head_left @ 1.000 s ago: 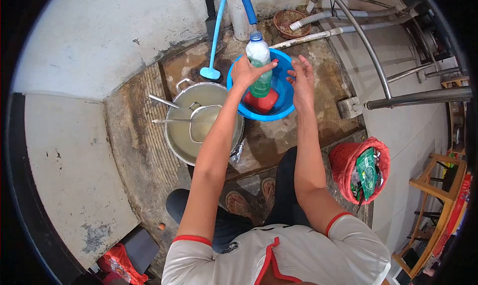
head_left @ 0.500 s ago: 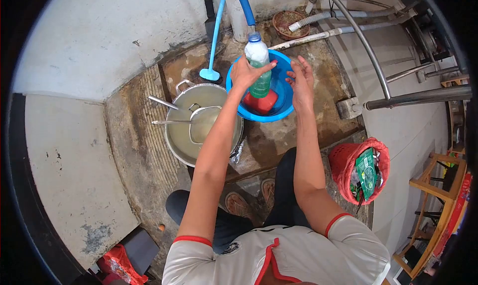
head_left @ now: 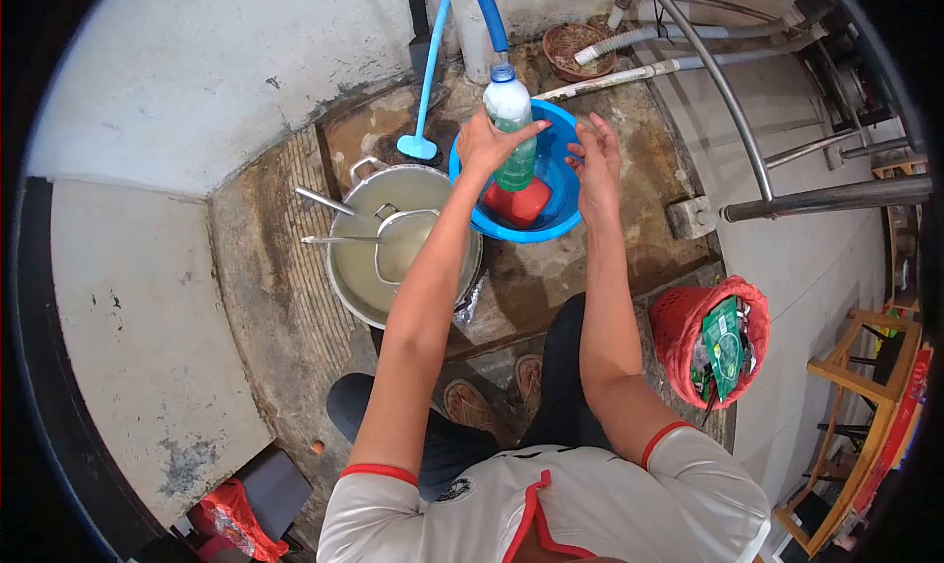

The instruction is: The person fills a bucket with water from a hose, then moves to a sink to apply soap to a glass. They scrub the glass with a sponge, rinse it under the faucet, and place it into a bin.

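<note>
My left hand (head_left: 484,148) is wrapped round a clear plastic bottle (head_left: 515,173) with green liquid low in it and white foam above. The bottle stands upright over a blue basin (head_left: 563,194), its mouth just under the end of a blue hose (head_left: 486,10). Inside the basin, below the bottle, lies a red object (head_left: 518,205) whose kind I cannot make out. My right hand (head_left: 596,165) is raised over the basin's right rim, fingers apart and nothing in them.
Left of the basin stands a large metal pot (head_left: 346,290) of cloudy liquid, with a smaller handled pan (head_left: 405,248) in it. A light-blue long-handled brush (head_left: 421,142) leans on the wall. A red waste basket (head_left: 678,345), a wicker basket (head_left: 567,61) and metal pipes (head_left: 826,199) are on the right.
The foam and liquid in the bottle look nearly the same. Both hands hold their places, and the view has shifted very slightly.
</note>
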